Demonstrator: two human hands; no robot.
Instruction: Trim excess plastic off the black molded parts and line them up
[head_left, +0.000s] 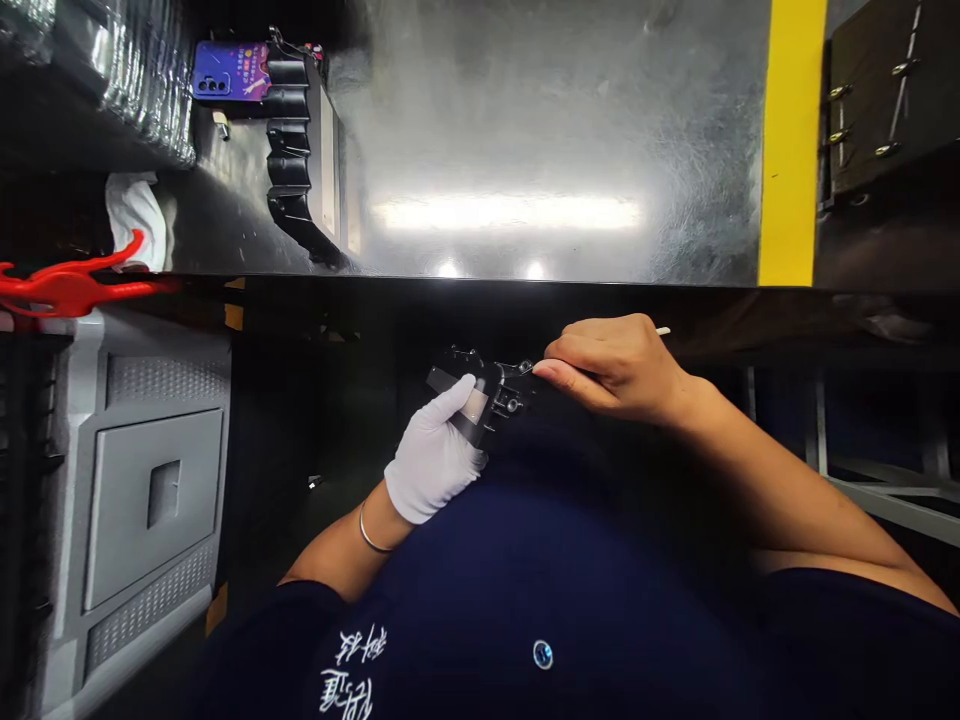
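My left hand [439, 455], in a white glove, is closed around a black moulded plastic part [491, 392]. The thumb lies over a pale rectangular patch on that part. Small posts and round bosses stick out on its right side. My right hand [619, 365] is bare and closed in a pinch, its fingertips close to the part's upper right end. Behind the knuckles pokes the white end of a thin stick [663, 331]; the rest is hidden in the fist. Whether the fingertips touch the part I cannot tell.
Ahead is a dark shiny bench [525, 120] with a yellow stripe [787, 140]. On it are a ridged black piece [291, 150], a phone [232, 72], a white cloth [139, 215] and stacked clear trays [139, 80]. A grey crate [154, 500] and a red hook-like object [71, 285] are at left.
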